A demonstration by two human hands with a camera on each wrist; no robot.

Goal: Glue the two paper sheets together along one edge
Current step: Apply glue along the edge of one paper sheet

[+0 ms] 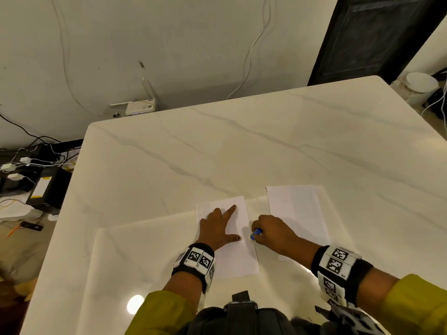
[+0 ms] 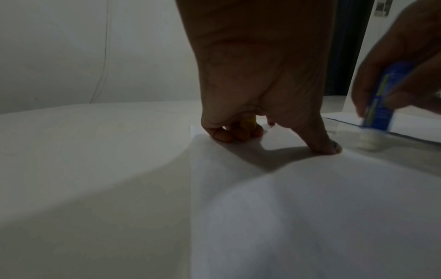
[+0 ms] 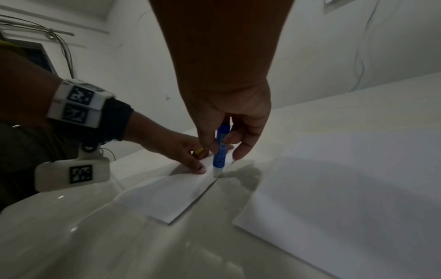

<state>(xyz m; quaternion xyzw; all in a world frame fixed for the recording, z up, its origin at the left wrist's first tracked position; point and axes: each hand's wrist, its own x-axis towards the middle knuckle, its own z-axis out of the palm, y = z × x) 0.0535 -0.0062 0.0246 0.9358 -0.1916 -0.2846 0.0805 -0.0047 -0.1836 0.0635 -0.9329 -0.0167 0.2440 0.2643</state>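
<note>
Left hand (image 1: 219,227) on the left paper sheet (image 1: 238,255), index finger and thumb extended and pressing it to the table (image 1: 242,146); other fingers are curled around a small yellow object (image 2: 248,123), likely a cap, can't tell for sure. Thumb tip (image 3: 199,169) sits just beside the sheet's right edge.

Right hand (image 1: 272,232) grips the blue glue stick (image 1: 256,233) between thumb and fingers, stick roughly upright, slightly tilted. White glue tip (image 3: 217,171) touches the left sheet right at its right edge, about mid-length. Left wrist view shows same stick (image 2: 378,111), motion-blurred.

Second paper sheet (image 1: 297,213) lies flat at 3 o'clock of the first, shifted toward 12, apart from it with a strip of bare table between. Right forearm crosses over its near corner.

Both sheets sit in the near half of the table. A router (image 1: 139,107) and cables are on the floor past the far-left corner, at about 11 o'clock.
</note>
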